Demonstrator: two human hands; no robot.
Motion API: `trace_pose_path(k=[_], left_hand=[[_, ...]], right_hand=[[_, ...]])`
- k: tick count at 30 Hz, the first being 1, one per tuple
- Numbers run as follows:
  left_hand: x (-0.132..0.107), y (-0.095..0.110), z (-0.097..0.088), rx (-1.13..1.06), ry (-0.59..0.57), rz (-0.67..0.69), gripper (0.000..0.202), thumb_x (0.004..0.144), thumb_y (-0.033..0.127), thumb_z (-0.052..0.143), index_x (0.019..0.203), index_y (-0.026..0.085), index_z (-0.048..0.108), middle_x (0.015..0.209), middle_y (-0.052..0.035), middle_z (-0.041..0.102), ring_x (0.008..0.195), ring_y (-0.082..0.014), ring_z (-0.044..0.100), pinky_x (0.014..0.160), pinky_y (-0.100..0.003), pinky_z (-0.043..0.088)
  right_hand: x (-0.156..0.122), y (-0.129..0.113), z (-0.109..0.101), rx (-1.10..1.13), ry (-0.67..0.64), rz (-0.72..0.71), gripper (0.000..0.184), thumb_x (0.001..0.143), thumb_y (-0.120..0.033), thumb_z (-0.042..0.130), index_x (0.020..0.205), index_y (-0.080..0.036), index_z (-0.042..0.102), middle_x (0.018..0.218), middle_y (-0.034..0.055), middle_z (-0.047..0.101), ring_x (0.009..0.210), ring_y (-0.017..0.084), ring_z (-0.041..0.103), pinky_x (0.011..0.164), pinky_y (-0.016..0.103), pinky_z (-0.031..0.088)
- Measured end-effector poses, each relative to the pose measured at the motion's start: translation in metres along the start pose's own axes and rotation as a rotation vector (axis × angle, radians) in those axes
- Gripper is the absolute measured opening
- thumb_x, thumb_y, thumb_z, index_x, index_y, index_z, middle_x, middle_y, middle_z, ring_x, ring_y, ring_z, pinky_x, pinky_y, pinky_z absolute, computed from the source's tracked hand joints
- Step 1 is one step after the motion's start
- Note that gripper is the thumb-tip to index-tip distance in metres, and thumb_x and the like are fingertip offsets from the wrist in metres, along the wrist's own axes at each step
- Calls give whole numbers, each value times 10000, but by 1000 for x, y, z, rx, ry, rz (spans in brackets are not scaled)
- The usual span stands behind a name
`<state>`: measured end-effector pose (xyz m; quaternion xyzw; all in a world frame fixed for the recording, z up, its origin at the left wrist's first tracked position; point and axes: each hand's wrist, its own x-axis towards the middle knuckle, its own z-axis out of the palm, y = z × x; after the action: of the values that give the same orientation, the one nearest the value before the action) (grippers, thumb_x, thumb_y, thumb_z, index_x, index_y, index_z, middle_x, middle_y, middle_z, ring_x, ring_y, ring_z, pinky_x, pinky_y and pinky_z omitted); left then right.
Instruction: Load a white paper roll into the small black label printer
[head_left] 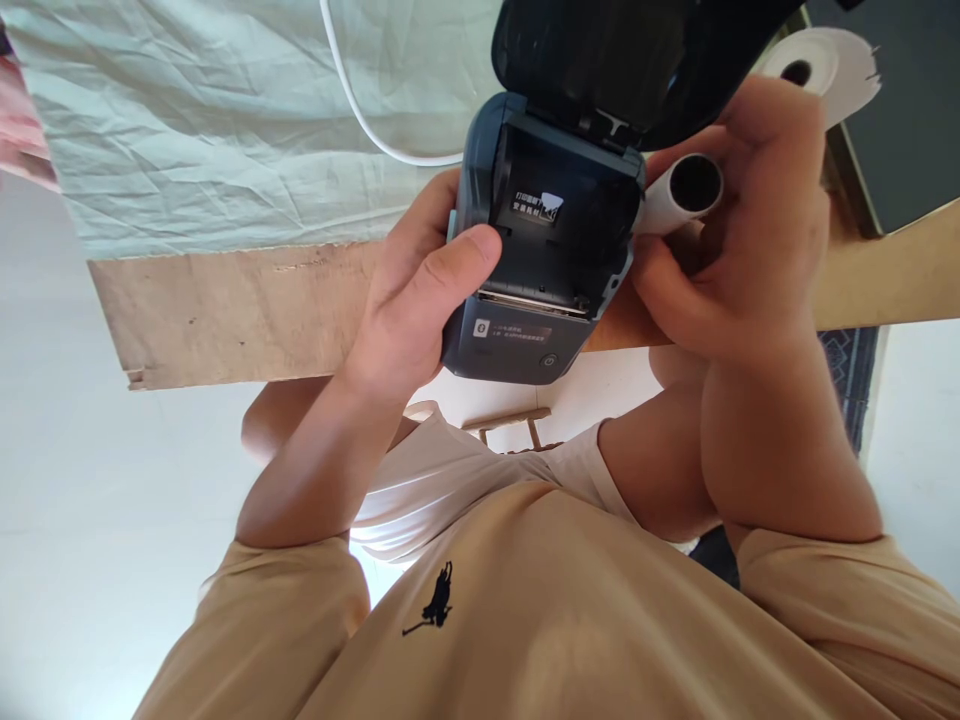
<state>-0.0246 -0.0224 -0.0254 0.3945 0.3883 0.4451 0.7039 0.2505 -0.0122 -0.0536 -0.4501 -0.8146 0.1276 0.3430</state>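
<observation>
My left hand (416, 295) is wrapped round the left side of a dark label printer (517, 345), its thumb over the edge of the paper bay. The printer's black lid (600, 65) stands raised, so the bay shows bare inside with a small printed sticker. In my right hand (757, 230) is a white paper roll (664, 205) with a dark hollow core, held close against the printer's right side. Some right-hand fingers are hidden behind the roll and the printer.
A wooden table (240, 320) carries a pale green cloth (225, 130) and a white cable (356, 105) running to the printer. Another paper roll (829, 65) lies at the upper right, beside a dark flat panel (904, 130). A wooden stool (514, 420) shows below.
</observation>
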Motion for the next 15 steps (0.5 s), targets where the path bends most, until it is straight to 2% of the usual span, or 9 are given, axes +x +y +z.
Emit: trace_pose_path(k=[2,4,6,9,12,14,15], left_hand=[[0,1,1,-13,13,-9,588,775,675,1115,1105,274,841,1048,-38,839,1001,-298,812,815,-401,656],[0,1,2,-24,24,-18,634,706,688,1150,1078,271,851,1022,-38,825,976,-297,789,801,-406,644],[0,2,3,-32,27,-22,657,682,695,1160,1079,269,855,1018,-41,820,962,-297,774,790,-414,639],[-1,2,3,-45,31,-22,685,685,688,1163,1124,269,847,1049,-42,835,993,-304,783,816,-418,653],[-1,2,3,-55,38,-28,683,641,691,1183,1089,297,850,1029,-21,840,1012,-303,795,821,-396,656],[-1,3,4,-57,45,-36,669,607,697,1193,1037,310,857,1005,-14,835,998,-298,793,808,-385,648],[0,3,4,-56,47,-38,666,599,697,1196,1024,309,861,1000,-16,833,982,-297,789,798,-387,645]], right_hand=[[0,-1,-1,5,-14,3,591,1044,-279,649,1628,-340,588,1312,47,773,958,123,681,819,280,597],[1,-1,-2,-29,-6,-2,454,1061,-363,697,1514,-331,681,1287,66,751,1094,162,698,938,319,645],[2,-1,-2,-55,5,25,401,1068,-415,724,1461,-338,708,1271,74,717,1148,179,680,975,337,652],[2,-1,0,-69,13,38,404,1056,-365,717,1458,-333,693,1261,66,705,1104,163,666,935,321,632],[2,0,3,-53,58,-21,502,1024,-297,716,1518,-346,637,1321,40,721,1132,146,697,947,304,629],[4,3,3,-9,152,-26,493,1035,-356,743,1510,-336,612,1378,34,679,1144,127,698,943,292,627],[5,5,3,57,188,17,491,1043,-432,770,1492,-321,605,1384,36,649,1156,122,700,931,282,626]])
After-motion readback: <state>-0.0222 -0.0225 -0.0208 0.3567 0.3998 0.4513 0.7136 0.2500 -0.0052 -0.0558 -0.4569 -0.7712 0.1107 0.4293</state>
